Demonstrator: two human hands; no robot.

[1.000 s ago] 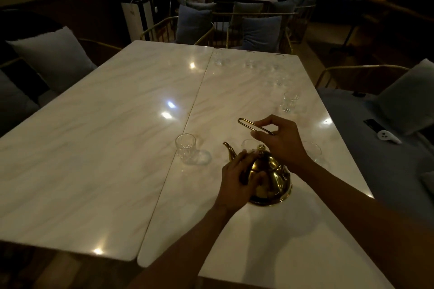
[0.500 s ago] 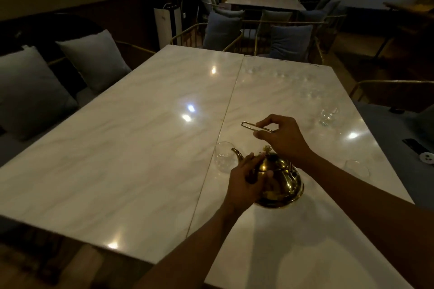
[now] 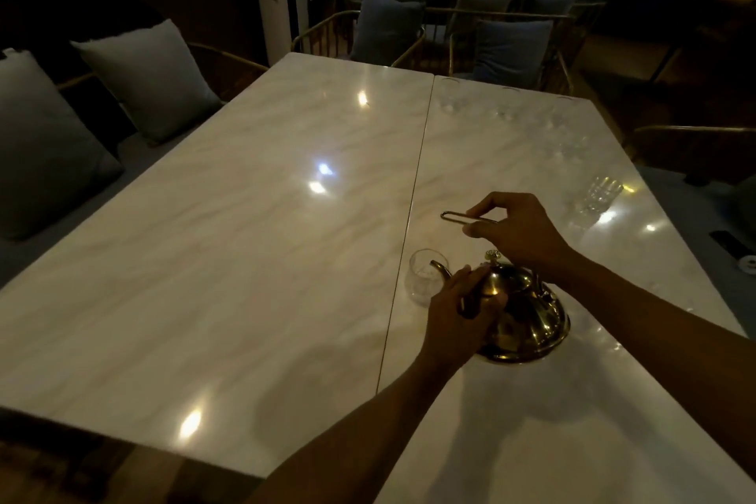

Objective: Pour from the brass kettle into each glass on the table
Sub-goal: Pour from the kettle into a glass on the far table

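The brass kettle [image 3: 527,319] stands on the white marble table [image 3: 253,258], its spout pointing left at a clear glass [image 3: 423,278] right beside it. My right hand [image 3: 519,229] pinches the kettle's thin wire handle, raised above the lid knob. My left hand [image 3: 462,311] presses against the kettle's left side near the spout. Another clear glass [image 3: 599,196] stands to the right, and several more faint glasses [image 3: 450,98] line the far edge of the table.
The table is two slabs joined by a seam down the middle. Grey cushions [image 3: 151,74] lie on a bench at the left. Cushioned chairs [image 3: 511,45] stand at the far end, with a second table behind. A dark seat with a small white object [image 3: 748,263] is on the right.
The view has swung left and a little closer, so the kettle and glasses sit further right in frame. Both hands keep their hold on the kettle, now next to the near glass.
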